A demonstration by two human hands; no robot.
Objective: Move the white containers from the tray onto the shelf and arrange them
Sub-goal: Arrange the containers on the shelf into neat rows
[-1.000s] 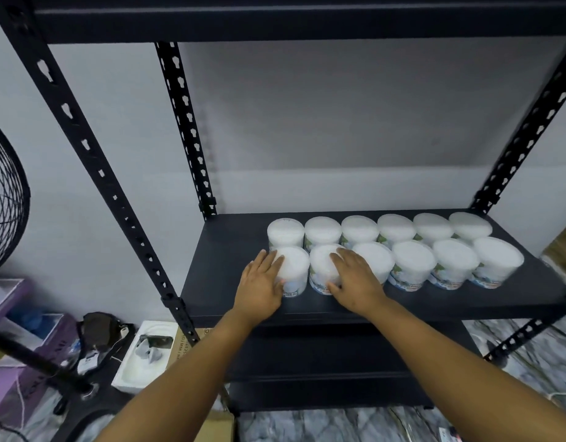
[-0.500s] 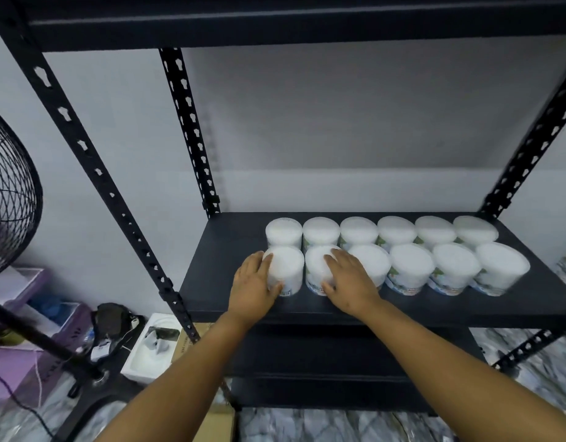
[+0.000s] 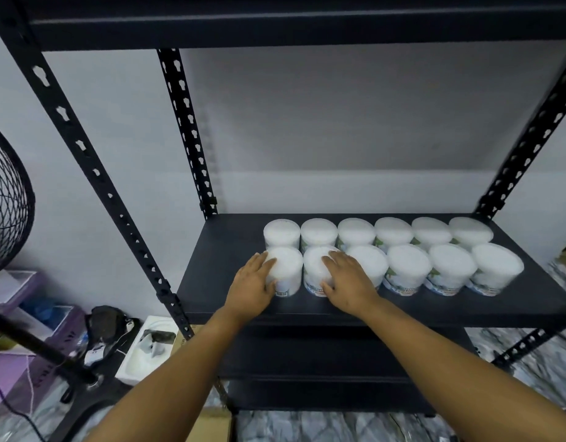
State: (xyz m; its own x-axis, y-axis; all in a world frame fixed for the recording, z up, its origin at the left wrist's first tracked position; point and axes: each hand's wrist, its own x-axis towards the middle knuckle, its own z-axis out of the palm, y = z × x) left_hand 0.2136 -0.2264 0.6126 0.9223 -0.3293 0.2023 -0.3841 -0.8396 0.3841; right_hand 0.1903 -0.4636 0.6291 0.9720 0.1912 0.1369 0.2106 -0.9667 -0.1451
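Note:
Several white containers stand in two rows on the black shelf point(image 3: 217, 250). My left hand point(image 3: 253, 287) rests with straight fingers on the front-left container point(image 3: 289, 269), covering its left side. My right hand point(image 3: 347, 282) lies on the second front container point(image 3: 316, 266), fingers straight over its lid and front. The back row point(image 3: 377, 232) and the other front containers point(image 3: 447, 271) stand untouched to the right. No tray is in view.
The black metal rack has perforated uprights point(image 3: 186, 132) and an upper shelf point(image 3: 275, 20) overhead. A lower shelf point(image 3: 307, 355) lies beneath. At left are a black fan point(image 3: 7, 202), purple boxes point(image 3: 16, 314) and a white tray with clutter point(image 3: 147, 349) on the floor.
Both hands have pushed the two front-left containers slightly back toward the rear row; the view has shifted a little to the left.

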